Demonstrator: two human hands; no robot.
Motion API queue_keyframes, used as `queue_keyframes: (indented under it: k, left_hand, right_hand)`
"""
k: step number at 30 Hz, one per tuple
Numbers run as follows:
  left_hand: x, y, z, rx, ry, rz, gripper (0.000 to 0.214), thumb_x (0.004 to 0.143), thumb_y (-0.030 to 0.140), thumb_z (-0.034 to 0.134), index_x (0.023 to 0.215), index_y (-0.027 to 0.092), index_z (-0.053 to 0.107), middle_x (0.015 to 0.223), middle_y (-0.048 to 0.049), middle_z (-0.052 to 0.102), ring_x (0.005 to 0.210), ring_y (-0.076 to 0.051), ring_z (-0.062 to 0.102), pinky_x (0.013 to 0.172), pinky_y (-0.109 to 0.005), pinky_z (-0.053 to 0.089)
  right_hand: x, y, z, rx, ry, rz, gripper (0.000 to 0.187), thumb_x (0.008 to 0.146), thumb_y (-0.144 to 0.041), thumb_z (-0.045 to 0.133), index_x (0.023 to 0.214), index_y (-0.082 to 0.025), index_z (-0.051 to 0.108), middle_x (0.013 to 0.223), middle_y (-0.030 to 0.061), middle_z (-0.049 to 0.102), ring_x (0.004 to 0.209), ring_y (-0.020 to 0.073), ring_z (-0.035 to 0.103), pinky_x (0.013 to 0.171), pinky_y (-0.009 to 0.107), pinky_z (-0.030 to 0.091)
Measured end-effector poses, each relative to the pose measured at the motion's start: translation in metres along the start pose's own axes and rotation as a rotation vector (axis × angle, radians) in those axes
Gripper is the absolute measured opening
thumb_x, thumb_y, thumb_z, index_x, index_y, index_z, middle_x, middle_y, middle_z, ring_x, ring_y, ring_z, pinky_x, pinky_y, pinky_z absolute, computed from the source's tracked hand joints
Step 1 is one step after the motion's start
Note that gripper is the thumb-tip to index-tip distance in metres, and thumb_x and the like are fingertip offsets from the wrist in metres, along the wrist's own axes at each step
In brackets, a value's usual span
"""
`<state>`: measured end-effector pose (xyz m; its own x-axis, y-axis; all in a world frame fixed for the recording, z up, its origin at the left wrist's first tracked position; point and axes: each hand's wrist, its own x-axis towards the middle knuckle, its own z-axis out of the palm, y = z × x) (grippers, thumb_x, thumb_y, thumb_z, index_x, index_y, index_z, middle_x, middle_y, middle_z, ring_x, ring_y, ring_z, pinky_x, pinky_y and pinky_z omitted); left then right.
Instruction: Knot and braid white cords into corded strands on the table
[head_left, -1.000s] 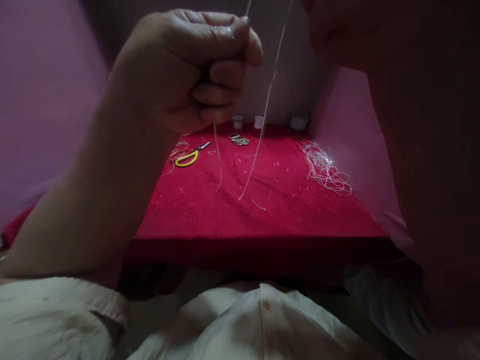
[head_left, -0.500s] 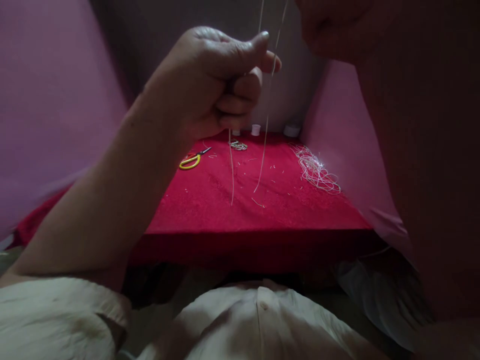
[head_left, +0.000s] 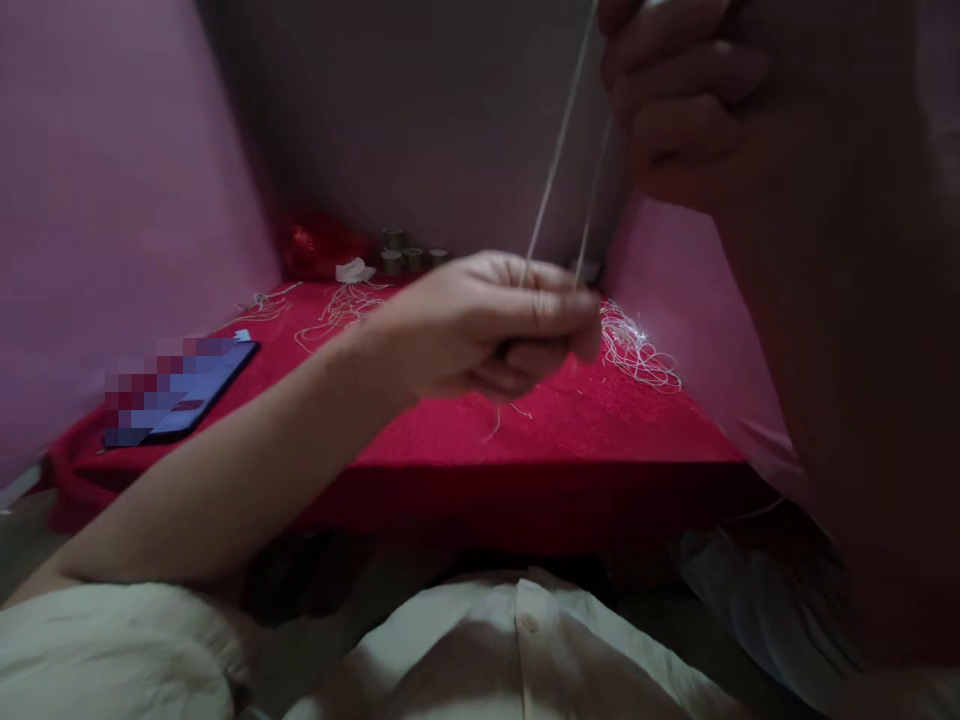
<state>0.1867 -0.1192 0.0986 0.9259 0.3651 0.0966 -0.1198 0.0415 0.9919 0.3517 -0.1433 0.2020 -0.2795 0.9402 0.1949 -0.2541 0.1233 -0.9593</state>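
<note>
Red shiny bundle, contents unclear, behind & L of the fingers; spools behind, closer in; L hand, fingers clamped on cord, strands up twd R hand, curled, grip can't tell

The bench wears a red cloth. On it lie a flat blue object at left, loose pale thread beyond, a tangled thread heap at right, small snippets between, and spools along the back.
</note>
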Motion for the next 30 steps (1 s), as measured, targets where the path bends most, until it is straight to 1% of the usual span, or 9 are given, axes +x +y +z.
queue_keyframes:
  k: [2,5,8,10,13,16,21,25,30]
  left_hand:
    - [-0.008,-0.021,0.011,-0.069,-0.028,-0.155,0.022,0.084,0.032,0.054,0.075,0.013,0.057,0.048,0.0056,0.032,0.037,-0.002,0.027,0.035,-0.013,0.022]
    - [-0.020,-0.055,0.022,-0.032,-0.148,-0.334,0.025,0.087,0.037,0.047,0.081,0.014,0.056,0.055,0.0028,0.044,0.041,-0.004,0.038,0.040,-0.016,0.033]
    - [-0.035,-0.078,0.023,0.495,-0.291,-0.286,0.032,0.081,0.030,0.056,0.109,0.016,0.055,0.082,-0.0048,0.060,0.074,-0.015,0.058,0.067,-0.027,0.048]
    - [-0.046,-0.084,0.020,0.956,-0.194,-0.199,0.047,0.079,0.027,0.059,0.124,0.017,0.048,0.098,-0.0092,0.061,0.090,-0.022,0.057,0.079,-0.033,0.046]
    - [-0.060,-0.083,0.011,1.305,-0.075,-0.202,0.032,0.087,0.027,0.047,0.117,0.018,0.053,0.096,-0.0089,0.063,0.087,-0.022,0.058,0.076,-0.033,0.044]
    - [-0.068,-0.081,0.001,1.314,-0.044,-0.261,0.022,0.090,0.029,0.043,0.100,0.018,0.058,0.088,-0.0051,0.064,0.078,-0.018,0.059,0.068,-0.028,0.043]
    - [-0.079,-0.084,-0.017,1.181,0.102,-0.303,0.020,0.090,0.028,0.044,0.102,0.021,0.058,0.086,-0.0022,0.065,0.075,-0.014,0.059,0.066,-0.025,0.043]
    - [-0.099,-0.083,-0.038,1.078,0.401,-0.298,0.023,0.091,0.030,0.042,0.107,0.021,0.057,0.096,-0.0023,0.066,0.084,-0.013,0.060,0.074,-0.023,0.045]
    - [-0.149,-0.071,-0.078,1.095,1.142,-0.456,0.032,0.086,0.043,0.049,0.109,0.021,0.057,0.107,-0.0027,0.064,0.098,-0.018,0.058,0.089,-0.028,0.043]
  right_hand:
    - [-0.002,0.012,-0.014,0.068,-0.072,0.098,0.048,0.093,-0.028,0.013,0.074,-0.005,0.051,0.054,-0.0098,0.021,0.037,-0.0050,0.009,0.043,0.008,0.002]
    - [-0.001,0.048,-0.041,-0.007,-0.113,0.292,0.038,0.095,-0.022,0.024,0.076,-0.011,0.054,0.049,-0.0097,0.021,0.033,-0.0011,0.008,0.033,0.008,0.003]
    - [0.000,0.098,-0.066,-0.089,-0.087,0.528,0.020,0.086,-0.020,0.041,0.076,-0.012,0.056,0.047,-0.0082,0.030,0.030,0.0003,0.014,0.027,0.010,0.012]
    - [0.002,0.127,-0.080,-0.128,-0.049,0.582,0.011,0.079,-0.020,0.054,0.072,-0.012,0.055,0.049,-0.0064,0.036,0.031,-0.0001,0.017,0.027,0.011,0.013]
    - [0.010,0.160,-0.097,-0.140,-0.041,0.631,0.013,0.076,-0.026,0.060,0.072,-0.014,0.055,0.049,-0.0061,0.038,0.032,0.0006,0.018,0.027,0.013,0.013]
    - [0.025,0.182,-0.108,-0.144,-0.043,0.624,0.017,0.076,-0.029,0.060,0.071,-0.015,0.053,0.049,-0.0060,0.039,0.031,0.0009,0.018,0.028,0.014,0.013]
    - [0.051,0.213,-0.116,-0.110,0.063,0.583,0.019,0.072,-0.030,0.066,0.076,-0.015,0.054,0.049,-0.0066,0.041,0.031,0.0001,0.021,0.029,0.012,0.016]
    - [0.055,0.232,-0.120,-0.027,0.166,0.537,0.023,0.072,-0.033,0.067,0.080,-0.015,0.056,0.047,-0.0072,0.039,0.031,0.0002,0.023,0.031,0.012,0.019]
    - [0.049,0.239,-0.119,-0.009,0.197,0.554,0.024,0.070,-0.038,0.069,0.079,-0.018,0.059,0.046,-0.0065,0.039,0.031,0.0015,0.023,0.029,0.012,0.016]
